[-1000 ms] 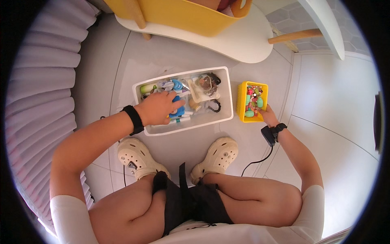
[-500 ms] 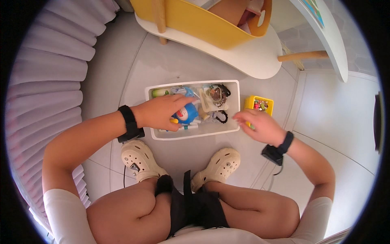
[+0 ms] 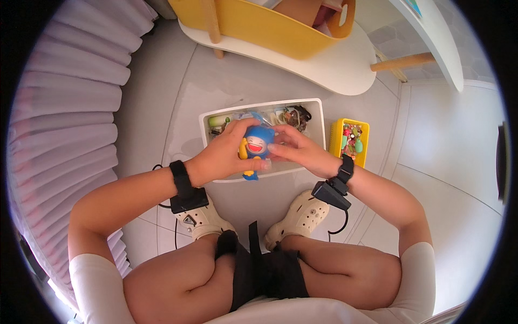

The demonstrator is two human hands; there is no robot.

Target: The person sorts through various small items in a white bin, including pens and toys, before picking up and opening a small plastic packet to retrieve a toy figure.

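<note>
Above the white bin [image 3: 205,125] I hold up a blue toy figure [image 3: 258,144] with a laughing face and yellow arms. My left hand [image 3: 220,154] grips it from the left, thumb below and fingers over its top. The curled fingers of my right hand [image 3: 306,152] press against the figure's right side. Behind the hands, the bin contains a green-capped tube [image 3: 217,120], dark and brown loops [image 3: 295,117] and other small items, partly hidden by my hands and the toy.
Right of the bin stands a small yellow basket [image 3: 336,141] of colourful trinkets. A white low shelf [image 3: 345,75] with a large yellow tub [image 3: 302,43] is at the back. A pleated curtain [image 3: 81,108] hangs at the left. My feet, in cream clogs [image 3: 299,216], are just before the bin.
My left hand has lifted the blue toy figure out of the bin. My right hand has moved left from beside the yellow basket to the figure's side.
</note>
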